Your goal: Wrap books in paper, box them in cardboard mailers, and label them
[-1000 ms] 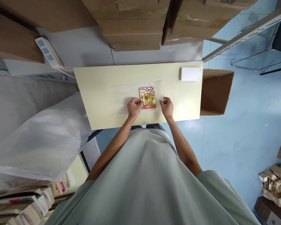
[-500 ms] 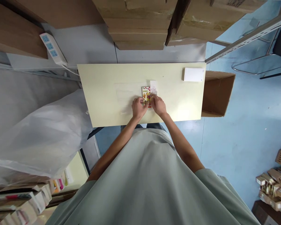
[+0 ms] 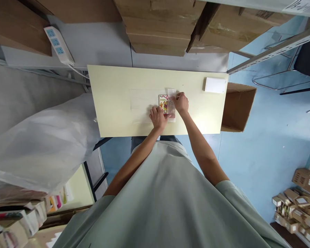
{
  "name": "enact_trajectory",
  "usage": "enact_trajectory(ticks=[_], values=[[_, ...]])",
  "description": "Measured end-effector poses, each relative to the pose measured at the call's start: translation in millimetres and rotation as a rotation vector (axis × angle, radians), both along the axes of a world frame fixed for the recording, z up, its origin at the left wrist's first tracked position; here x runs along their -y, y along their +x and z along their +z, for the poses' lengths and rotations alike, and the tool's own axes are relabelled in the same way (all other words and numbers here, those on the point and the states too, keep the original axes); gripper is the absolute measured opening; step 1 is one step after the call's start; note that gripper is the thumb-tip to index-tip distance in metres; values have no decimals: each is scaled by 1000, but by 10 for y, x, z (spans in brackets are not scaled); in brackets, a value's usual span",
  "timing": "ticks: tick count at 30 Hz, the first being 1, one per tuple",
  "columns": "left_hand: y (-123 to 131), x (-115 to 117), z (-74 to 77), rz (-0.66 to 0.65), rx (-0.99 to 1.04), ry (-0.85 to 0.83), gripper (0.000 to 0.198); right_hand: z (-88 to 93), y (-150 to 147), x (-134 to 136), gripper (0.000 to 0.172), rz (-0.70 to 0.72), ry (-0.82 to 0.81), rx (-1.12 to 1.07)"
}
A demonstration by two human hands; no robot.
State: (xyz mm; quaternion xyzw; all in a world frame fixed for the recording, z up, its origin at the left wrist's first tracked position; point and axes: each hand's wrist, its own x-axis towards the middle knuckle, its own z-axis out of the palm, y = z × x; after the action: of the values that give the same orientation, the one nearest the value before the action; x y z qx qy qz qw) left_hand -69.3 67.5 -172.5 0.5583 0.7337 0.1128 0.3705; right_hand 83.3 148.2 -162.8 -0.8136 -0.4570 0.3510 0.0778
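A small colourful picture booklet (image 3: 163, 102) lies on the pale yellow table (image 3: 113, 103). A translucent whitish strip (image 3: 172, 106), perhaps thin plastic or paper, covers its right part and reaches past its top and bottom edges. My left hand (image 3: 158, 117) holds the booklet at its lower left corner, fingers bent, thumb by the strip's lower end. At the strip's upper right edge, my right hand (image 3: 181, 102) is closed in a pinch on it. The fingertips of that hand are partly hidden.
A white stack of cards or paper (image 3: 215, 85) sits at the table's back right. An open cardboard box (image 3: 237, 106) stands against the right end. Large cartons (image 3: 157, 31) line the back, beside a power strip (image 3: 58, 44). A big whitish plastic bag (image 3: 46, 144) bulges at left.
My right hand has moved up and right, from the booklet's lower part to the strip's upper right edge. The strip now lies lower over the booklet. My left hand stays at the lower left corner.
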Motion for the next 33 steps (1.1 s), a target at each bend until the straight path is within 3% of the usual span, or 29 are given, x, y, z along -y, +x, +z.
enact_trajectory(ticks=[3,7,9,14,16,18,21,24,27,29,33], values=[[53,12,7,-11,7,-14,25,-45,22,-144,19,-25,-88,-32],[144,29,68,11,55,3,13,-37,59,-206,19,-13,-78,-61],[199,40,94,26,60,16,22,-21,63,-208,18,-5,-63,-72],[376,73,63,100,44,64,71,-21,10,-243,14,2,-43,-86],[418,88,30,132,61,74,73,-13,-5,-263,20,6,-38,-59],[414,102,5,142,83,68,63,32,9,-259,30,44,-27,-36],[335,121,-4,109,115,57,41,184,82,-187,32,219,118,-30],[231,140,8,61,151,75,28,372,162,-93,27,540,272,-33],[146,162,45,86,186,99,22,482,199,-93,32,836,225,-37],[91,183,96,129,210,110,20,497,199,-167,36,922,172,-33],[-41,252,257,215,251,132,13,475,160,-395,38,915,115,-100]])
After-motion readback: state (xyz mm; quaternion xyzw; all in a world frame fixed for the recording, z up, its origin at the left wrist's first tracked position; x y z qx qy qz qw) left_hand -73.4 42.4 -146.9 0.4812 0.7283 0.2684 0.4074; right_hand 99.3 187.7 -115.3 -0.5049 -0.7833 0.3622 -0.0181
